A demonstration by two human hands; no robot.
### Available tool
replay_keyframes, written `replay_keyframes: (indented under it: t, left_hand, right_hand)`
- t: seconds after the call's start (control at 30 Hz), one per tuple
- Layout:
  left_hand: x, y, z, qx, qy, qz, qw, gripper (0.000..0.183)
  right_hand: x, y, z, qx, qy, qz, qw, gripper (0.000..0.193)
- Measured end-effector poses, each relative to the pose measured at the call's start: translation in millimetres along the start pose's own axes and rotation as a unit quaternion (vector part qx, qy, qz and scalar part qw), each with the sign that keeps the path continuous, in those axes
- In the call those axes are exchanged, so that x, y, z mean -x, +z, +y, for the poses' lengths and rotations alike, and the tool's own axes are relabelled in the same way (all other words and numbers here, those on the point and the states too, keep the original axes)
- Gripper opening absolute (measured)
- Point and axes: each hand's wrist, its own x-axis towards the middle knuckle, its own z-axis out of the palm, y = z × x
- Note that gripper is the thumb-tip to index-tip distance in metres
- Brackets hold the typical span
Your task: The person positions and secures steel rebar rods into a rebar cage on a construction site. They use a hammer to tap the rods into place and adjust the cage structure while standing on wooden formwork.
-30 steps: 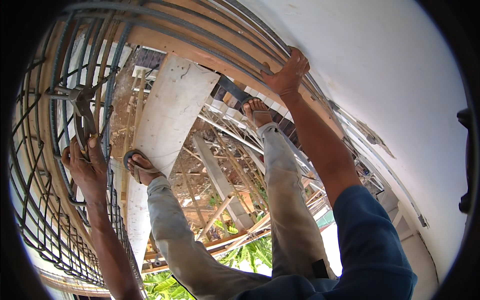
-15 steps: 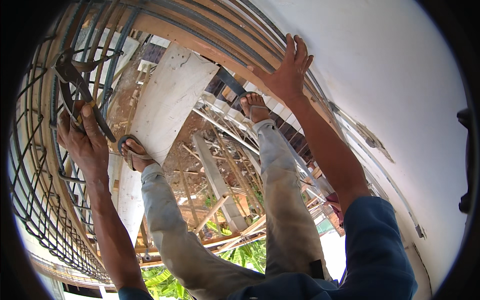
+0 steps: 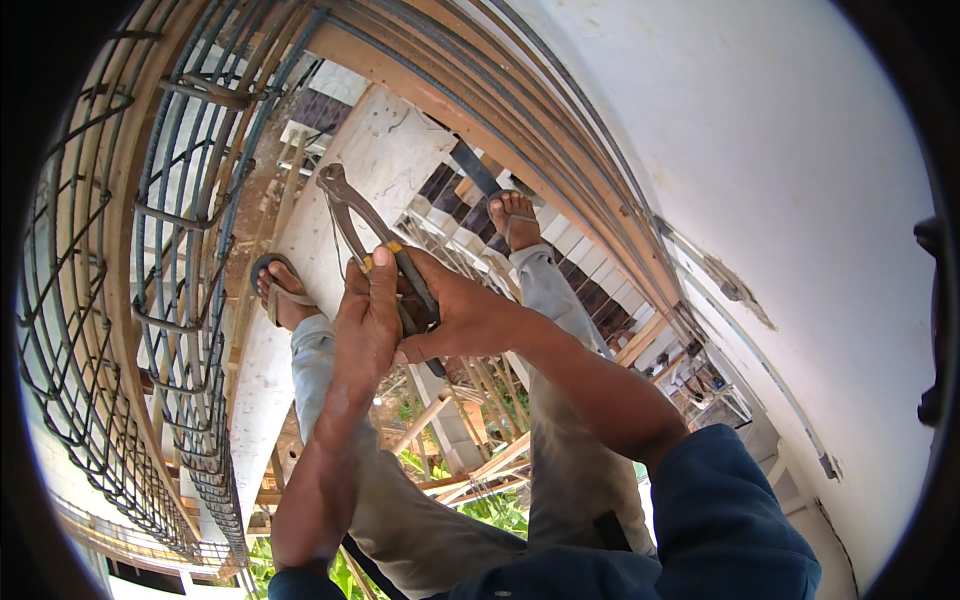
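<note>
Both my hands meet in front of my legs around a pair of dark metal pincers [image 3: 358, 207] with yellow bands on the handles. The jaws point up and away, toward the far left. My left hand [image 3: 370, 315] grips the handles, its thumb lying along them. From the right, my right hand [image 3: 465, 310] closes round the handle ends; its fingers pass behind them and are partly hidden, while its thumb reaches to my left palm. A thin bent wire [image 3: 336, 232] hangs beside the jaws, above my left hand.
Tied rebar cages [image 3: 180, 215] run along the left. More bars lie by a wooden beam [image 3: 345, 50] at the far side, beside a white wall [image 3: 800, 150]. My sandalled feet stand high up, the left on a pale board [image 3: 385, 140]; poles and ground show far below.
My left hand has brought the pincers from the rebar cage at the left to the middle. My right hand has left the bars by the wall and joined it at the handles.
</note>
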Motion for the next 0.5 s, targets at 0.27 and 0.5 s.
replay_keyframes:
  t: [0.27,0.5]
  left_hand:
    - [-17.3,-0.9,24.6,-0.335,0.178,-0.101,0.920,0.073]
    - [-111.0,-93.6,78.5,-0.547,0.348,0.455,0.611,0.060]
  right_hand:
    - [37.3,-90.8,21.1,0.503,-0.065,0.296,0.810,0.044]
    - [43.4,-249.7,31.1,0.547,-0.031,0.477,0.687,0.061]
